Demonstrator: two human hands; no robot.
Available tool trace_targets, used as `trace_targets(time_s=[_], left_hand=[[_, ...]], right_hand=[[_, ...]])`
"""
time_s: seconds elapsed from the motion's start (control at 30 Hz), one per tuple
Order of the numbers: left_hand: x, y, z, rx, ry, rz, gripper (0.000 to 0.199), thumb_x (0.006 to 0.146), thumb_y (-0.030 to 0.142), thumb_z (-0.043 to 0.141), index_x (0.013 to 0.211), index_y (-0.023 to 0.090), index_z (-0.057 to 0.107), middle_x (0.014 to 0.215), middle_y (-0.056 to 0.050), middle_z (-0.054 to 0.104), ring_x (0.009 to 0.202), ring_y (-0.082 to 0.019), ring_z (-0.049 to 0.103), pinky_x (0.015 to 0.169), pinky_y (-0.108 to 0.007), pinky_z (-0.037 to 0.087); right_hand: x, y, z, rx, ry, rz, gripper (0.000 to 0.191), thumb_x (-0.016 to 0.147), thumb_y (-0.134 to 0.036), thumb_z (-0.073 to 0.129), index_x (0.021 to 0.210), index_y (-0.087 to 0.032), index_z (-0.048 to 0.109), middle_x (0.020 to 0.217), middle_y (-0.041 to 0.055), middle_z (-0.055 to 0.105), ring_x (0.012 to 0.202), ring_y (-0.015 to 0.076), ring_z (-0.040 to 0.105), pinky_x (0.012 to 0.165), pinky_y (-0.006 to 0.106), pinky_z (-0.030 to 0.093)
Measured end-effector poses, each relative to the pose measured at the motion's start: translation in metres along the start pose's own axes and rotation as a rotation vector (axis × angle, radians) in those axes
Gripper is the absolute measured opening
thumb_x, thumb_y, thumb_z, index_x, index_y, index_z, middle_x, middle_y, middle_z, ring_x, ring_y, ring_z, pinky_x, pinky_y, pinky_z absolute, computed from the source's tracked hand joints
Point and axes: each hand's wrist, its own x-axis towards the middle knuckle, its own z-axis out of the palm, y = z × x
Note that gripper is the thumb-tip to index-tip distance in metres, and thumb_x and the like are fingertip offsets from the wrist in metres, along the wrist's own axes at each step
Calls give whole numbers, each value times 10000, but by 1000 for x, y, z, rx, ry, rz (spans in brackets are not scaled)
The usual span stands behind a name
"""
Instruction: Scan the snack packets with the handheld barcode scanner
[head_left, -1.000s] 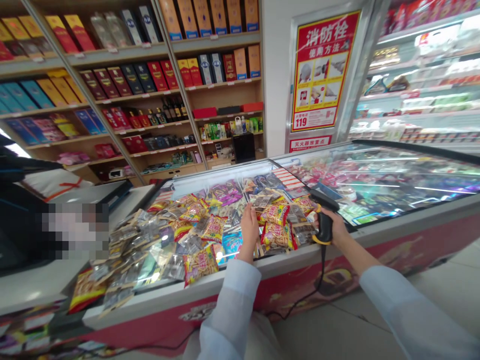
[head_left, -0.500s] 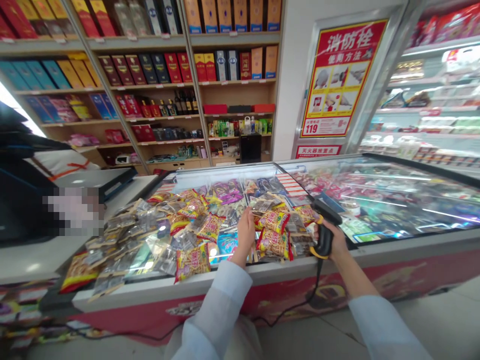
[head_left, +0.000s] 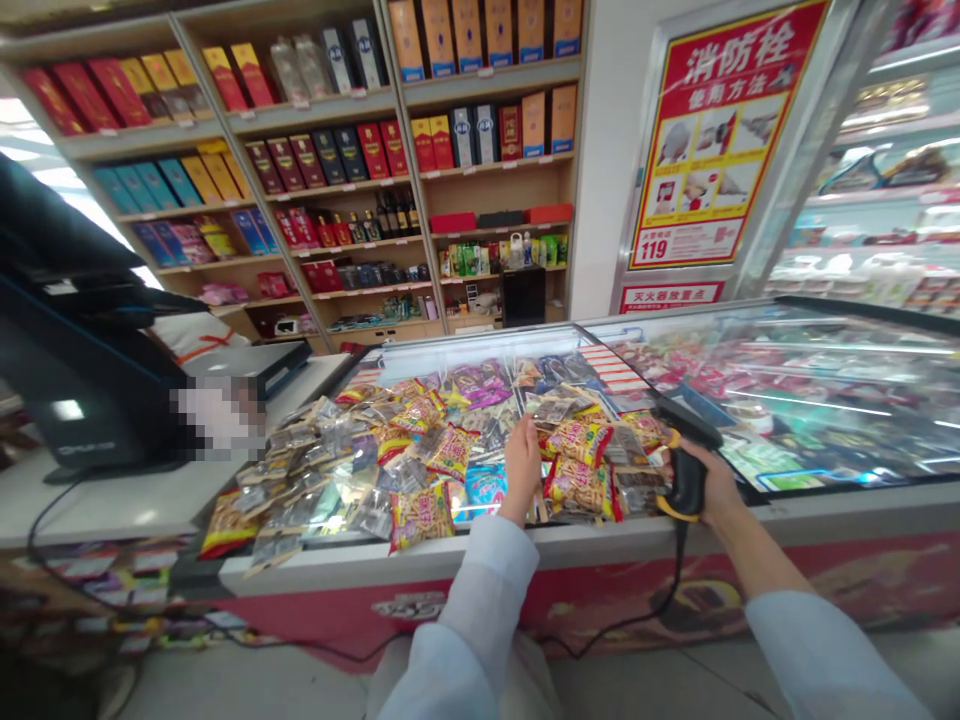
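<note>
My right hand [head_left: 712, 485] is wrapped round a black and yellow handheld scanner [head_left: 686, 470], its cable hanging down the freezer front. Beside the right-hand pile of snack packets [head_left: 581, 485], my left hand [head_left: 523, 465] stands upright on edge, its fingers stretched out and close together; nothing shows in it. Red and yellow snack bags and clear packets lie on the freezer's glass top. A separate snack bag [head_left: 421, 516] rests near the front edge, left of my left hand. More clear packets [head_left: 300, 465] are spread out at the left.
A chest freezer [head_left: 480, 553] runs across the front. On the left, a counter [head_left: 142, 505] bears a black terminal [head_left: 82, 400]. Behind stand shelves [head_left: 499, 185] of boxes and bottles, a red poster [head_left: 716, 150] and a lit display fridge [head_left: 885, 200]. The black cable [head_left: 592, 640] hangs low.
The view has turned slightly left, so things appear further right and more of the terminal shows. My hands keep about the same places beside the packets, and the scanner remains in my right hand.
</note>
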Motion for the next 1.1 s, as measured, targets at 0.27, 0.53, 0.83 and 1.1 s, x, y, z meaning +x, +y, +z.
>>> trace_targets(time_s=[0.27, 0.53, 0.83, 1.1], left_hand=[[-4, 2, -4, -30, -41, -10, 540, 958, 483, 256, 1258, 172, 581, 1317, -99, 588, 1262, -208, 507, 1100, -379, 360], [-2, 3, -5, -54, -42, -25, 557, 956, 493, 249, 1269, 165, 574, 1334, -91, 575, 1283, -204, 488, 1113, -361, 341], [-2, 3, -2, -31, -25, -25, 534, 954, 489, 277, 1243, 166, 590, 1301, -102, 599, 1244, -214, 523, 1084, -373, 371], [-2, 1, -2, -57, -14, -31, 556, 949, 500, 284, 1224, 141, 608, 1288, -129, 605, 1233, -231, 532, 1079, -389, 376]], right_hand=[[-10, -2, 1, 4, -10, -22, 227, 582, -338, 767, 657, -171, 633, 536, 26, 605, 388, 128, 513, 307, 221, 410], [-12, -5, 1, 3, -69, -60, 225, 625, -348, 749, 693, -183, 611, 555, 18, 605, 402, 130, 526, 341, 230, 427], [-10, -3, 4, -2, -39, -26, 234, 589, -330, 770, 649, -161, 620, 537, 25, 613, 396, 124, 525, 333, 216, 431], [-8, 0, -1, 16, -8, -38, 243, 578, -343, 769, 642, -156, 627, 535, 29, 611, 384, 127, 524, 317, 218, 426]])
